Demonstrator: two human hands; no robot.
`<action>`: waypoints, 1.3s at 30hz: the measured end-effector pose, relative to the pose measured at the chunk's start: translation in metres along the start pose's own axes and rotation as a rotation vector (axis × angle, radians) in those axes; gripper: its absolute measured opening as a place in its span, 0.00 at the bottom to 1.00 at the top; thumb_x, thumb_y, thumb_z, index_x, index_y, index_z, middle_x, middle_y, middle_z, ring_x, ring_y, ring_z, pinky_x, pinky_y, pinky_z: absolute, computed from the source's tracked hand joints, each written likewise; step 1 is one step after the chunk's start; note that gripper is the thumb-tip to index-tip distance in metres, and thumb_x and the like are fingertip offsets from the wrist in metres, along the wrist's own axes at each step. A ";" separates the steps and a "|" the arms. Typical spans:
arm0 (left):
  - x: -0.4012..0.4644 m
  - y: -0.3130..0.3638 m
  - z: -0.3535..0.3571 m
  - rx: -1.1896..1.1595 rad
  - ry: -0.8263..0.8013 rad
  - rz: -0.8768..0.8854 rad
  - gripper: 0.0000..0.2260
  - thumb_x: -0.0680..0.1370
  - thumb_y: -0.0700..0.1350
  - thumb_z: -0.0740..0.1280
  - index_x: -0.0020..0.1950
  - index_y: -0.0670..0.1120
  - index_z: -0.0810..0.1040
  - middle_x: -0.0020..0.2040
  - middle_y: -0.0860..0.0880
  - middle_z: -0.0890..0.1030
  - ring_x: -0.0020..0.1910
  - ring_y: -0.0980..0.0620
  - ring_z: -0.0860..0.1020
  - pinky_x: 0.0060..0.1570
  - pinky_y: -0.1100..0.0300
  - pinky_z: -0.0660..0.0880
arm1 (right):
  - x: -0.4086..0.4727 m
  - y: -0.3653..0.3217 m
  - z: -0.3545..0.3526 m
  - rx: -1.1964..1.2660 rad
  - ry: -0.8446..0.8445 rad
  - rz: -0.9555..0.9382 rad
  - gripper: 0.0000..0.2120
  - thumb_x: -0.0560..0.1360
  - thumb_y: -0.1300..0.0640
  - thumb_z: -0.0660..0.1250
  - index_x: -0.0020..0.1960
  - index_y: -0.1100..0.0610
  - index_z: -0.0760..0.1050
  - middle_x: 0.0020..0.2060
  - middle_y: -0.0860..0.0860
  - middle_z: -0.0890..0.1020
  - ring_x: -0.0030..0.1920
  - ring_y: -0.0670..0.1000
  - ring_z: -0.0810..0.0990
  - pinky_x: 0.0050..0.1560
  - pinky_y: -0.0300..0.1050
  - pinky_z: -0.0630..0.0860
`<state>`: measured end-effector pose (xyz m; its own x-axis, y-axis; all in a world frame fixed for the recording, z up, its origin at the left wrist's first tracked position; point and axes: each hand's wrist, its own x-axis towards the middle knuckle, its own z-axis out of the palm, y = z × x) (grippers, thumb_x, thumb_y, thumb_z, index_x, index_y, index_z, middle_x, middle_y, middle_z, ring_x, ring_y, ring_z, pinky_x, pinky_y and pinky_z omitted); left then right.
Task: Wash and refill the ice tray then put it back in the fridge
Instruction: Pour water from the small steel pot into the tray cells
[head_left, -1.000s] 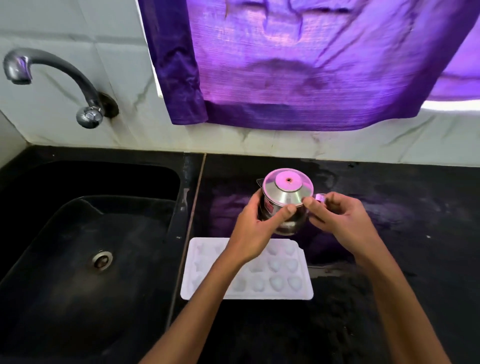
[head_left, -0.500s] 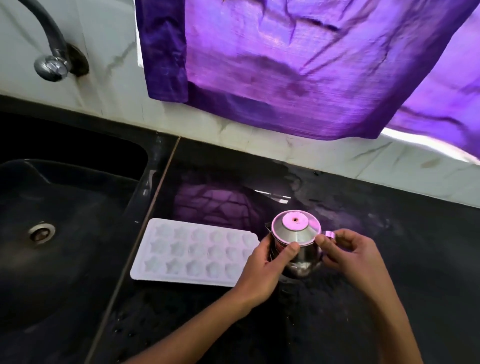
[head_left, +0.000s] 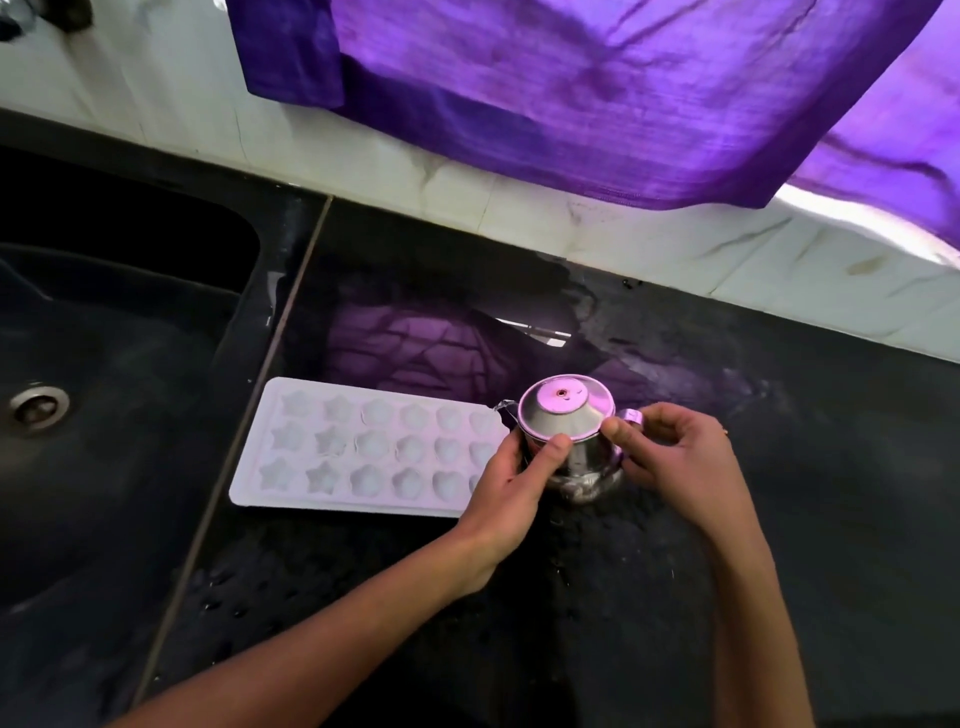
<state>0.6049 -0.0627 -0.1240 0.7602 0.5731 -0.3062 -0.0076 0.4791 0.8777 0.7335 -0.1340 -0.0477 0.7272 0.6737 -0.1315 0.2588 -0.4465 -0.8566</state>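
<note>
Head view: white plastic tray (head_left: 363, 449) lies flat on the black speckled bench (head_left: 779, 519), long axis left-right, star and heart cells facing up, beside the sink (head_left: 104, 415). Left hand (head_left: 511, 486) and right hand (head_left: 675, 457) grasp a shiny steel pot (head_left: 571, 431), conical lid on, touching the tray's right end.

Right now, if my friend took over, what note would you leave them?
Left hand: grip on the side of the steel jug.
Right hand: at the jug's handle side, thumb by the lid.
Tray: flat on the counter, between the jug and the sink.
Done: can't tell whether the tray is washed or whether its cells hold water.
Left: open the jug, fill the tray, carry it to the fridge.
</note>
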 end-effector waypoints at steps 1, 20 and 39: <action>0.000 -0.001 0.000 -0.003 -0.003 -0.004 0.17 0.78 0.54 0.64 0.66 0.52 0.73 0.60 0.57 0.80 0.60 0.63 0.76 0.61 0.66 0.69 | 0.000 -0.001 0.000 -0.012 0.000 0.000 0.11 0.65 0.50 0.75 0.34 0.57 0.78 0.26 0.49 0.80 0.31 0.48 0.77 0.43 0.56 0.79; -0.003 0.004 0.004 -0.031 -0.065 0.041 0.29 0.69 0.65 0.65 0.68 0.55 0.71 0.63 0.58 0.78 0.64 0.61 0.74 0.70 0.54 0.65 | -0.007 -0.014 -0.009 -0.080 0.001 -0.017 0.18 0.56 0.41 0.74 0.36 0.55 0.79 0.31 0.54 0.83 0.33 0.60 0.81 0.46 0.63 0.80; -0.015 0.008 0.005 0.079 -0.069 0.094 0.18 0.82 0.50 0.56 0.72 0.57 0.61 0.59 0.70 0.69 0.51 0.83 0.68 0.46 0.84 0.64 | -0.019 0.001 -0.002 0.070 0.034 -0.023 0.15 0.62 0.48 0.72 0.40 0.59 0.79 0.36 0.57 0.82 0.38 0.51 0.80 0.49 0.58 0.81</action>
<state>0.5965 -0.0704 -0.1108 0.8012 0.5649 -0.1977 -0.0320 0.3704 0.9283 0.7212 -0.1485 -0.0445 0.7430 0.6624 -0.0953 0.2316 -0.3882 -0.8920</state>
